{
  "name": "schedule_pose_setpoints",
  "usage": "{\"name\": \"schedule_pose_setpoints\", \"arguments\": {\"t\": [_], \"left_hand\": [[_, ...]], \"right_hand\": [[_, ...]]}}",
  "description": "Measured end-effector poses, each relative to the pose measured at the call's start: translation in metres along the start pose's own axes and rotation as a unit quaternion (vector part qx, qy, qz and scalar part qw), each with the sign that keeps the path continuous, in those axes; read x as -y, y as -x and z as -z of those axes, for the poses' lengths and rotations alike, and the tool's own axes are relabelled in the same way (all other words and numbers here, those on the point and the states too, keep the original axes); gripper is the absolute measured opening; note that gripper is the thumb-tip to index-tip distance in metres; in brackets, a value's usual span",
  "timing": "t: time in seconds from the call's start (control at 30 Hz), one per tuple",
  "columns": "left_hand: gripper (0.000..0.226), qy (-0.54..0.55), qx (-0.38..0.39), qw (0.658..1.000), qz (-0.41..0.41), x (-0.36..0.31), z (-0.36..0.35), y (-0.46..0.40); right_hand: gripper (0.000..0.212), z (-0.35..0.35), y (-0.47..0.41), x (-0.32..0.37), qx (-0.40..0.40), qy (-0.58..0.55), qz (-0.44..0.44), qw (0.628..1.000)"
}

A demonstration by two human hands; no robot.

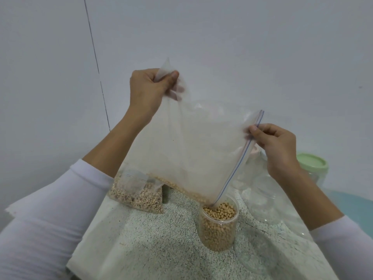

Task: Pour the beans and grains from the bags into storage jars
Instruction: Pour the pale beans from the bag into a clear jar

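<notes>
Speckled grey-white stone countertop (161, 239) is meeting a bare pale wall. I'm tipping the clear zip-top plastic bag (191, 150), its open corner over the round clear plastic jar (219, 227) nearly full of tan beans. My left hand (149, 87) is pinching the bag's bottom corner; my right hand (276, 144) is pinching its zip edge. Beside sits a second grain-filled bag (137, 195); right, a green-lidded jar (311, 164).

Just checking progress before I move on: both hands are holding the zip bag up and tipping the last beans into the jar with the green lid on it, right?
Not quite. In the head view the left hand and right hand do hold the zip bag, but it empties into the open, lidless jar, already nearly full of beans. The green-lidded jar stands apart at the right.
</notes>
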State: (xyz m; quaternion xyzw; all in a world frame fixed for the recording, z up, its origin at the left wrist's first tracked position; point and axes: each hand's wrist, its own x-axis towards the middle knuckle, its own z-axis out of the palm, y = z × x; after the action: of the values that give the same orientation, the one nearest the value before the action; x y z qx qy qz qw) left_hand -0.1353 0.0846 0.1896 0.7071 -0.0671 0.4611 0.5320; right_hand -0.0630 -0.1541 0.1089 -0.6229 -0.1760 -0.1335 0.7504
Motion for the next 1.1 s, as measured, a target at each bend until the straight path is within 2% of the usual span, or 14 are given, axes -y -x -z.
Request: {"name": "schedule_pose_setpoints", "arguments": {"t": [0.33,0.43,0.57,0.67,0.87,1.0,1.1], "left_hand": [[0.019,0.009,0.001,1.0,-0.007,-0.007,-0.001,0.0],[0.02,0.007,0.001,1.0,-0.011,-0.006,-0.001,0.0],[0.02,-0.019,0.023,1.0,0.003,-0.003,-0.005,0.005],[0.02,-0.003,0.017,1.0,-0.002,-0.005,-0.005,0.006],[0.022,-0.001,-0.001,1.0,-0.006,-0.01,-0.002,0.005],[0.021,-0.011,0.018,1.0,0.01,-0.011,-0.002,0.007],[0.021,-0.01,0.003,1.0,0.0,-0.013,0.003,0.006]], "right_hand": [[0.012,0.002,-0.001,0.003,0.003,0.012,0.016,1.0],[0.009,0.003,-0.001,0.003,-0.019,0.006,0.017,1.0],[0.009,-0.001,0.003,0.001,0.009,0.009,0.001,1.0],[0.009,-0.001,0.004,0.001,-0.019,0.001,0.009,1.0],[0.012,-0.001,0.004,0.004,-0.023,0.002,0.004,1.0],[0.013,-0.002,0.004,0.005,0.001,0.012,-0.008,1.0],[0.013,0.0,0.004,0.005,-0.022,0.007,0.0,1.0]]}}
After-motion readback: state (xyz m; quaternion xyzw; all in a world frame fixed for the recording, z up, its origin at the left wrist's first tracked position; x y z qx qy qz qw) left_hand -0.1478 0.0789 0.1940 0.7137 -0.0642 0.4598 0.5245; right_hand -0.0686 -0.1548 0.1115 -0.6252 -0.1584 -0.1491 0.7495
